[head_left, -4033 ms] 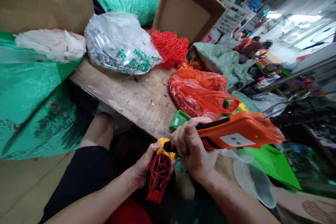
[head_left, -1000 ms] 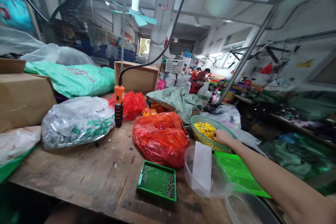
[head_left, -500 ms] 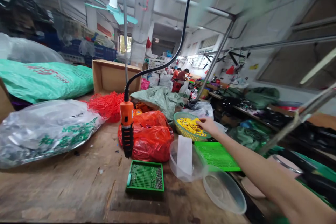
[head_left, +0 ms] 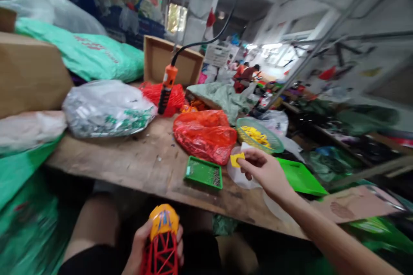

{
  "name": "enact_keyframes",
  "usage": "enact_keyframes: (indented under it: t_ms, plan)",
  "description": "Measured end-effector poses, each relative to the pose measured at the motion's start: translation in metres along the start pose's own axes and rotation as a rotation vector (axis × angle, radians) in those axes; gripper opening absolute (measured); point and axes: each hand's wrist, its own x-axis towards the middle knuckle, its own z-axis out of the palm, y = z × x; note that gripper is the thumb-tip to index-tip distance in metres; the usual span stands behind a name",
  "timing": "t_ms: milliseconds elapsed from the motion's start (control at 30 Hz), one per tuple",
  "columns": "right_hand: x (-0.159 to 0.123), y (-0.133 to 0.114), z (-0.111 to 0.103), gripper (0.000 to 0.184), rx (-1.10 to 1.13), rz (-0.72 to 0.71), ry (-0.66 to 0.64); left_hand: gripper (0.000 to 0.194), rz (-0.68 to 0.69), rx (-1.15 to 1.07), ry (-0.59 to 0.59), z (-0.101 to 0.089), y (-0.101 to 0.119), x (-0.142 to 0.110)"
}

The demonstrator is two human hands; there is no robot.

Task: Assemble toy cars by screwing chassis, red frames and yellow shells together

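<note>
My left hand (head_left: 142, 245) is wrapped round a red lattice toy part with a yellow cap (head_left: 162, 240), held low over my lap below the table's front edge. My right hand (head_left: 264, 172) pinches a small yellow plastic piece (head_left: 237, 159) above the table, between the green screw tray (head_left: 203, 172) and the green basket of yellow pieces (head_left: 256, 135). An orange electric screwdriver (head_left: 165, 88) hangs on its black cable over the back of the table, with no hand on it.
The wooden table (head_left: 135, 163) carries a red plastic bag (head_left: 204, 135), a clear bag of parts (head_left: 106, 109), red lattice parts (head_left: 155, 92), an open cardboard box (head_left: 167, 60), a flat green tray (head_left: 300, 177) and clear bowls. Green sacks and a carton stand left. People work far back.
My right hand has come back from the green basket holding a yellow piece. The view has tipped down, so my left hand with the red part shows again. The screwdriver has swung toward the back.
</note>
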Motion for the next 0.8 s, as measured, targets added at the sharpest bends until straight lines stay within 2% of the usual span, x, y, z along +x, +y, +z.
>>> enact_keyframes:
  t_ms: [100,167,267,333,433,500,633,733,800]
  plan:
    - [-0.047,-0.007,0.049,0.016,0.065,-0.127,-0.175,0.047,0.036,-0.058,-0.024,0.005,-0.005,0.001]
    - [-0.074,-0.011,0.077,0.005,0.132,-0.259,-0.245,0.051,0.041,-0.082,-0.039,0.006,-0.007,0.0]
    - [-0.101,-0.012,0.108,0.021,0.148,-0.487,-0.291,0.062,-0.001,-0.097,0.004,0.004,-0.008,-0.003]
    - [-0.108,-0.009,0.12,0.029,0.085,-0.612,-0.338,0.062,-0.031,-0.129,0.058,0.002,-0.007,-0.006]
    - [-0.109,-0.001,0.128,0.029,-0.048,-0.782,-0.401,0.048,-0.033,-0.256,0.108,0.002,-0.007,-0.009]
    - [-0.109,0.004,0.127,0.029,-0.104,-0.817,-0.436,0.044,-0.032,-0.299,0.121,0.003,-0.008,-0.01]
    - [-0.109,0.005,0.119,0.034,-0.122,-0.727,-0.538,0.043,0.012,-0.266,0.149,0.007,-0.012,-0.011]
    - [-0.111,0.0,0.115,0.046,-0.139,-0.651,-0.619,0.044,0.06,-0.211,0.17,0.007,-0.012,-0.01]
    - [-0.113,-0.003,0.115,0.05,-0.14,-0.596,-0.63,0.045,0.085,-0.186,0.194,0.006,-0.011,-0.009]
